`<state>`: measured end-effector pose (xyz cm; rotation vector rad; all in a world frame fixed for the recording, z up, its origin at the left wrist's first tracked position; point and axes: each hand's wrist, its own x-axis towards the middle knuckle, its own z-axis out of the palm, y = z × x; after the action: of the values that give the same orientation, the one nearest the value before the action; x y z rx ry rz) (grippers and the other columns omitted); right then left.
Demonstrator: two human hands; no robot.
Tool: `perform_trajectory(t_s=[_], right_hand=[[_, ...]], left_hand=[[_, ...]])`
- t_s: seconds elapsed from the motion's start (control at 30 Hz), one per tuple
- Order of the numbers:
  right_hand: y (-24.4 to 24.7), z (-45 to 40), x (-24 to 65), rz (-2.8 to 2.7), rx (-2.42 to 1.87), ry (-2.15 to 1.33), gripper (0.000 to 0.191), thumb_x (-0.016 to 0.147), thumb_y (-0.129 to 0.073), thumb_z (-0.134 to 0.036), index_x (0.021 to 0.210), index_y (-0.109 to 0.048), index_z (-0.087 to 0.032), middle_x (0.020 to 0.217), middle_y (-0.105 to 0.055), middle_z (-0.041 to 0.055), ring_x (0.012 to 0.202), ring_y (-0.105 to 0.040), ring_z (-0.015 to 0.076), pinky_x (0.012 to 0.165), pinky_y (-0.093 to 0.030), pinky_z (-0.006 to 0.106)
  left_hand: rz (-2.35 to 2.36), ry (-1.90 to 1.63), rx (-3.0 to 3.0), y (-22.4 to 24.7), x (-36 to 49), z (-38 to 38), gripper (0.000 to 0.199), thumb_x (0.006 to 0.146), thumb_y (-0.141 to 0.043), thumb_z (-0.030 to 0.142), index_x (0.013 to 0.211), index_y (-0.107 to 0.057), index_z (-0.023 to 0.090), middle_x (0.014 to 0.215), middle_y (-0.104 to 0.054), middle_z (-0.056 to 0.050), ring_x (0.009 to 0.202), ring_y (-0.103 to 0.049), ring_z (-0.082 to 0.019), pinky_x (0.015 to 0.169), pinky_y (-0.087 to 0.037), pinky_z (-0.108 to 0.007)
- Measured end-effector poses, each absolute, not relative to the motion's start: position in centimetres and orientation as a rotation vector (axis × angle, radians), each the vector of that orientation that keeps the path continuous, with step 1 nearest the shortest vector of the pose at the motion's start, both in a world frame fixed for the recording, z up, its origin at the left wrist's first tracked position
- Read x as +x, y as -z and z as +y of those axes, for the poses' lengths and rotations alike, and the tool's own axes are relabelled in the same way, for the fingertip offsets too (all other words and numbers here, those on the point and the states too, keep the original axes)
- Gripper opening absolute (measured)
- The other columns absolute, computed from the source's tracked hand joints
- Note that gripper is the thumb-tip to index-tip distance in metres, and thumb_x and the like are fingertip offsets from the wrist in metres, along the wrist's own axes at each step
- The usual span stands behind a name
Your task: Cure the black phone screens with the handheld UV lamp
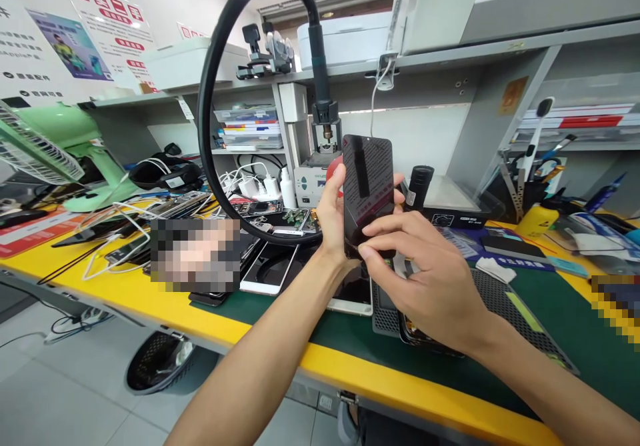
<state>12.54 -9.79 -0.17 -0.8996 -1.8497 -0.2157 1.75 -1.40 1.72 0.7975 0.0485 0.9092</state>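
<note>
My left hand (331, 213) is wrapped around a dark smartphone (369, 173) from the left and behind, with fingertips showing past its right edge. The phone is held upright and tilted above the bench, its glossy black screen facing me and mirroring wall posters. At the phone's lower edge is my right hand (425, 269), thumb and fingers pinched close together against the bottom of the screen. Anything between those fingertips is too small to make out. Beneath the hands lie a white-framed tablet (350, 293) and a dark open tray, partly covered by my right hand.
A black flexible hose (205, 99) arches down at centre left. Phones, cables and a white-edged device (270, 269) crowd the left bench. A green fan (85, 139) stands far left. Right are a perforated dark mat (520, 306) and a yellow holder (537, 219). A waste basket (165, 363) sits below.
</note>
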Motion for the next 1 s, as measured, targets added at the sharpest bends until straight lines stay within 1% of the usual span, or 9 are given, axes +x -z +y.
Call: perform_trajectory(t_s=[0.1, 0.2, 0.27, 0.4, 0.53, 0.63, 0.83, 0.93, 1.0], right_hand=[[0.2, -9.9, 12.7, -1.832, -0.928, 0.149, 0.008, 0.093, -0.062, -0.018, 0.089, -0.068, -0.022, 0.103, -0.068, 0.0029, 0.101, -0.063, 0.0148, 0.092, -0.05, 0.033], [0.1, -10.0, 12.8, -1.81, -0.97, 0.081, 0.008, 0.094, -0.062, -0.021, 0.089, -0.068, -0.024, 0.104, -0.068, 0.0006, 0.099, -0.064, 0.0132, 0.093, -0.049, 0.03], [0.1, -10.1, 12.9, -1.798, -0.999, 0.054, 0.009, 0.094, -0.063, -0.023, 0.088, -0.069, -0.025, 0.103, -0.068, -0.0014, 0.096, -0.064, 0.0119, 0.092, -0.049, 0.029], [-0.1, -9.9, 12.9, -1.764, -1.027, 0.006, 0.009, 0.092, -0.066, -0.024, 0.085, -0.07, -0.026, 0.102, -0.069, -0.0026, 0.094, -0.065, 0.0113, 0.088, -0.05, 0.026], [-0.4, -9.7, 13.0, -1.738, -1.046, -0.059, 0.011, 0.091, -0.067, -0.024, 0.081, -0.072, -0.027, 0.1, -0.07, -0.0026, 0.091, -0.067, 0.0118, 0.079, -0.053, 0.024], [-0.6, -9.6, 13.2, -1.727, -1.065, -0.115, 0.013, 0.09, -0.068, -0.024, 0.078, -0.073, -0.027, 0.097, -0.071, -0.0037, 0.089, -0.068, 0.0111, 0.074, -0.055, 0.021], [-1.2, -9.3, 13.5, -1.704, -1.09, -0.225, 0.016, 0.088, -0.069, -0.021, 0.074, -0.074, -0.026, 0.089, -0.073, -0.0032, 0.082, -0.07, 0.0134, 0.069, -0.057, 0.022], [-1.5, -9.4, 13.6, -1.683, -1.145, -0.276, 0.016, 0.087, -0.069, -0.023, 0.073, -0.075, -0.026, 0.088, -0.074, -0.0049, 0.072, -0.067, 0.0105, 0.057, -0.052, 0.02], [-1.6, -9.4, 13.6, -1.67, -1.164, -0.319, 0.017, 0.087, -0.069, -0.023, 0.072, -0.075, -0.026, 0.086, -0.073, -0.0052, 0.064, -0.063, 0.0087, 0.051, -0.047, 0.019]], left_hand=[[0.093, -0.925, 0.843, -1.5, 1.9, -1.2, 0.066, 0.09, -0.044, 0.069, 0.103, -0.074, 0.012, 0.085, -0.071, -0.012, 0.079, -0.07, -0.021, 0.08, -0.056, -0.031], [0.108, -0.948, 0.844, -1.4, 2.1, -1.1, 0.059, 0.092, -0.046, 0.065, 0.1, -0.075, 0.014, 0.091, -0.073, -0.011, 0.082, -0.071, -0.022, 0.078, -0.057, -0.03], [0.088, -0.937, 0.824, -1.4, 2.2, -1.1, 0.056, 0.093, -0.048, 0.063, 0.101, -0.075, 0.015, 0.097, -0.074, -0.011, 0.081, -0.071, -0.021, 0.076, -0.058, -0.03], [0.095, -0.923, 0.816, -1.3, 2.4, -1.1, 0.052, 0.093, -0.049, 0.063, 0.101, -0.075, 0.018, 0.099, -0.074, -0.009, 0.078, -0.07, -0.021, 0.068, -0.058, -0.032], [0.11, -0.971, 0.827, -0.9, 2.8, -0.8, 0.05, 0.092, -0.052, 0.063, 0.094, -0.074, 0.018, 0.092, -0.073, -0.008, 0.075, -0.07, -0.02, 0.068, -0.058, -0.033], [0.137, -0.989, 0.842, -0.6, 3.1, -0.5, 0.048, 0.092, -0.052, 0.061, 0.094, -0.073, 0.017, 0.086, -0.073, -0.007, 0.076, -0.07, -0.022, 0.068, -0.058, -0.033], [0.314, -0.974, 0.762, -0.4, 3.4, -0.3, 0.049, 0.089, -0.055, 0.062, 0.092, -0.071, 0.016, 0.083, -0.072, -0.01, 0.067, -0.068, -0.022, 0.056, -0.053, -0.032], [0.371, -0.982, 0.72, -0.3, 3.6, -0.3, 0.046, 0.088, -0.057, 0.061, 0.088, -0.07, 0.017, 0.078, -0.071, -0.01, 0.076, -0.07, -0.026, 0.061, -0.055, -0.034], [0.38, -0.969, 0.705, -0.2, 3.7, -0.3, 0.046, 0.088, -0.056, 0.061, 0.085, -0.069, 0.017, 0.08, -0.072, -0.011, 0.083, -0.07, -0.027, 0.067, -0.058, -0.035]])
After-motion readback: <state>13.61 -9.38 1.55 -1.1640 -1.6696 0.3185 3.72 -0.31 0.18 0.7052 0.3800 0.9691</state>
